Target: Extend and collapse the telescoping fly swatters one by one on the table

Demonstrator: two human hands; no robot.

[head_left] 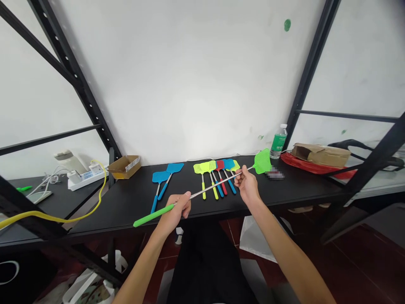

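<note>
A green fly swatter (262,161) with an extended metal rod is held slantwise above the black table, its head up to the right. My left hand (176,211) is closed round the rod where it meets the green handle. Near the head, my right hand (247,184) pinches the other end of the rod. Behind the rod lies a row of several fly swatters in yellow-green, blue and red, among them a red fly swatter (220,165). Left of that row lie two blue fly swatters (160,177), their heads close together.
An open cardboard box (126,167) sits at the table's left, beside a yellow cable (101,185) and a white power strip (85,179). A water bottle (278,143) stands at the back right, near a brown box (319,154) on red plastic. Black metal posts rise at both sides.
</note>
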